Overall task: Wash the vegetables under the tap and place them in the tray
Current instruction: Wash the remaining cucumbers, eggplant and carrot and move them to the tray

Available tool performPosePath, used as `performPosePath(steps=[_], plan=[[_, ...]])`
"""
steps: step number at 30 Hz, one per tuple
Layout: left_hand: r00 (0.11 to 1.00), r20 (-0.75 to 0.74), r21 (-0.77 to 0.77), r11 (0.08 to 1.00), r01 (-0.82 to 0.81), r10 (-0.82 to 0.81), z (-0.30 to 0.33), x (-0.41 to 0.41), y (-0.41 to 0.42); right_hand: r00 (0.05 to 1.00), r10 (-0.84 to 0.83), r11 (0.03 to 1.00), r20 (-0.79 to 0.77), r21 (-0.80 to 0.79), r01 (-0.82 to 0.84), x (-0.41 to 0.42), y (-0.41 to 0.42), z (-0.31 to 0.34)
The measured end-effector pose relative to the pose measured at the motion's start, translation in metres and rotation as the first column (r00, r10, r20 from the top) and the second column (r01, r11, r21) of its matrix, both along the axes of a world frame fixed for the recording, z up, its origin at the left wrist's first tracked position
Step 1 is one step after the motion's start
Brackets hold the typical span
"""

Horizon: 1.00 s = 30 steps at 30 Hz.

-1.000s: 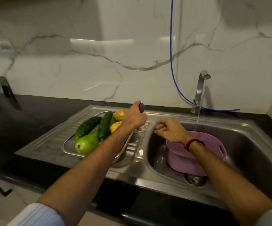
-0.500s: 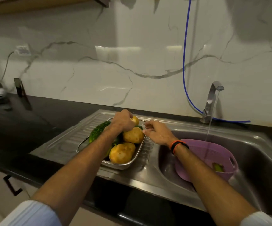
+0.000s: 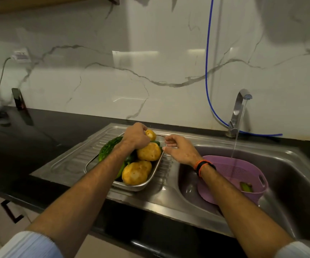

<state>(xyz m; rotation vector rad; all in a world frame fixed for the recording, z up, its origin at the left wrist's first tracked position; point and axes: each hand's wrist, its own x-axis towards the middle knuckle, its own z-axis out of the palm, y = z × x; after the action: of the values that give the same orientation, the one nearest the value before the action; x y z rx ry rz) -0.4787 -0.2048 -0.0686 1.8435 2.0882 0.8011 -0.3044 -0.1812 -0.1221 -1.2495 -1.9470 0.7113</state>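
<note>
At centre frame the left hand (image 3: 136,136) curls over vegetables in the steel tray (image 3: 132,187); right hand (image 3: 181,148), loosely open and empty, hovers beside the rim. Better to settle each piece low so nothing rolls out.

Steel-grey tray (image 3: 151,185) with yellow-brown potatoes (image 3: 134,173) and a dark green bumpy gourd (image 3: 109,148). Lilac perforated colander (image 3: 230,170) in a grey sink (image 3: 290,202). White wall (image 3: 113,71) veined grey, crossed by a blue hose (image 3: 207,62). Glossy black counter (image 3: 29,136). Orange-and-black wristband (image 3: 203,164).
</note>
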Motion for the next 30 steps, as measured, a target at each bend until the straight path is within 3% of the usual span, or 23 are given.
performPosePath(steps=[6,12,19,24,30], plan=[[0.995,0.02,0.151,0.984,0.095,-0.099,0.003,0.045,0.005,0.998,-0.069,0.998,0.003,-0.003,0.069,0.055,-0.001,0.01],[0.959,0.08,0.0,0.962,0.273,-0.272,-0.04,0.128,0.03,0.969,-0.228,0.971,0.098,-0.057,0.234,0.151,-0.007,-0.002],[0.923,0.129,-0.16,0.911,0.381,-0.364,-0.103,0.206,0.055,0.874,-0.403,0.886,0.273,-0.122,0.447,0.239,-0.009,-0.036],[0.899,0.03,-0.263,0.864,0.429,-0.437,-0.134,0.243,0.076,0.773,-0.453,0.843,0.444,-0.07,0.534,0.265,-0.008,-0.062],[0.804,-0.095,-0.359,0.774,0.522,-0.586,-0.163,0.283,0.092,0.752,-0.402,0.785,0.522,-0.226,0.576,0.282,0.001,-0.079]])
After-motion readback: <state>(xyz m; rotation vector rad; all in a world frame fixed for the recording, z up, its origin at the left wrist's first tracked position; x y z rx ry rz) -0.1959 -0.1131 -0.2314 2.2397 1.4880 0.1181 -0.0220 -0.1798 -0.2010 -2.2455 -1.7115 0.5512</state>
